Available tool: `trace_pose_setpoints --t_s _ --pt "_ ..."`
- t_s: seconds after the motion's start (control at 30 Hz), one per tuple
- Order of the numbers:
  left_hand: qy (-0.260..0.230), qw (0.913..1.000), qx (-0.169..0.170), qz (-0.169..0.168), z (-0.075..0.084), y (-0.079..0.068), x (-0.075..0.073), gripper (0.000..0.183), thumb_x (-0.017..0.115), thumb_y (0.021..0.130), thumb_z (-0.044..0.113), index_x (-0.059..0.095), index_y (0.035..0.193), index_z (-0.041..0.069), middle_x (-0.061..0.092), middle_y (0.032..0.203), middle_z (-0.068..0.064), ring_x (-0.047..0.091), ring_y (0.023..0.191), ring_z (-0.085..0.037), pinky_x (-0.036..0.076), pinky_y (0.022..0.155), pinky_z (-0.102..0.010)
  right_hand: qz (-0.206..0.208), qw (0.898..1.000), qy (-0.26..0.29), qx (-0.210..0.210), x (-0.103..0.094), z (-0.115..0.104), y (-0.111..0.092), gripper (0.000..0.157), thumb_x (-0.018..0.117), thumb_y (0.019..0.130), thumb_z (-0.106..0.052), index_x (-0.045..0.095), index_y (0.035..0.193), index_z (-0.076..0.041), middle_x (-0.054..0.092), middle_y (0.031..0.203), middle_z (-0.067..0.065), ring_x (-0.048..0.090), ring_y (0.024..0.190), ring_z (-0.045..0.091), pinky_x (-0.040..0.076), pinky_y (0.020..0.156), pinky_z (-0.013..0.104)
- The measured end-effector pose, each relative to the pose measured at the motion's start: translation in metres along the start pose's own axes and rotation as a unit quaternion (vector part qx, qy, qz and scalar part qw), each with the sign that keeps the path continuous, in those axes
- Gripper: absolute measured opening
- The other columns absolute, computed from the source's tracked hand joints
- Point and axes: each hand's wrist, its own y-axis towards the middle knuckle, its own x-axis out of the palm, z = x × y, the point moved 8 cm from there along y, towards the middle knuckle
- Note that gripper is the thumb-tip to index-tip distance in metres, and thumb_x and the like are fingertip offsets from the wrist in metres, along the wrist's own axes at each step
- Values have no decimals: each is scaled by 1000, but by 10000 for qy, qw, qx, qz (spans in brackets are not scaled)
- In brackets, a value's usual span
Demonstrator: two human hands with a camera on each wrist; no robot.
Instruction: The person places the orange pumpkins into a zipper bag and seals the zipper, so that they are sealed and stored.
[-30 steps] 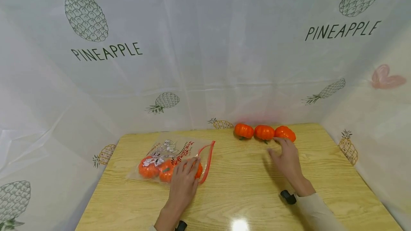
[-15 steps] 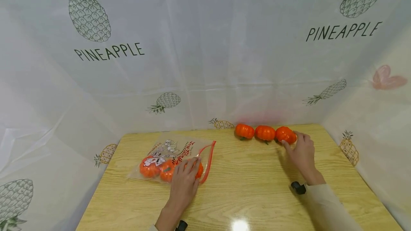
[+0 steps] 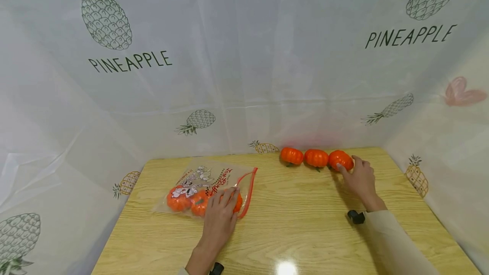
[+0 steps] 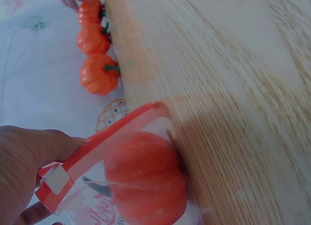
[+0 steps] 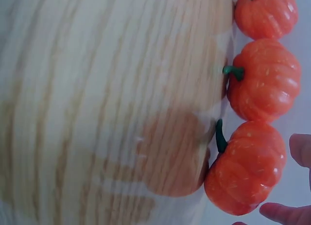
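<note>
The end pumpkin (image 3: pixel 341 159) sits at the bench's (image 3: pixel 290 228) back edge, beside two more pumpkins (image 3: pixel 316 158). The right hand (image 3: pixel 361 179) curls thumb and fingers round it; how firmly, I can't tell. A light hold should spare its neighbour a nudge. The left hand (image 3: pixel 219 220) pinches the bag (image 3: pixel 202 175) near its red mouth; steadiness there seems wise.

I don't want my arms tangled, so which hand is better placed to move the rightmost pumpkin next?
Likely your right hand: its fingers are right beside the rightmost pumpkin, while your left hand is farther off, holding the bag.
</note>
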Motion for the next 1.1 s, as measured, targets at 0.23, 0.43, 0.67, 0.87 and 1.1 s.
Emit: trace_pose_setpoints --t_s 0.23,0.43,0.67,0.87,1.1 --pt "-31 10000 -39 -84 0 0 0 71 98 67 6 73 133 6 67 130 -6 61 115 -30 53 92 -46 -74 9999 -66 -19 1 0 1 73 58 107 -36 38 146 22 45 130 51 45 113 69 41 90 75" --pt "-79 9998 -92 -162 0 0 0 72 98 67 7 73 135 6 67 132 -7 60 116 -30 53 93 -46 -168 9996 69 202 1 1 4 75 58 108 -36 34 148 23 44 131 51 46 113 69 42 91 75" --pt "-11 9998 -89 -191 0 0 1 72 98 68 8 72 135 6 67 132 -6 60 117 -30 53 94 -46 -331 9993 71 167 2 -1 12 79 56 108 -38 30 151 23 44 133 54 49 113 72 44 93 76" --pt "51 9998 -58 -186 1 0 0 71 97 68 8 73 134 6 67 132 -6 60 116 -29 53 93 -45 -610 9973 347 197 5 2 15 83 54 109 -42 28 148 27 48 131 53 56 111 66 50 89 70" --pt "76 9995 -114 -271 0 -1 2 71 98 68 9 73 135 6 67 133 -6 60 117 -29 52 93 -45 -629 9962 502 340 7 8 12 84 55 108 -44 27 148 25 47 134 52 56 113 64 50 92 68"
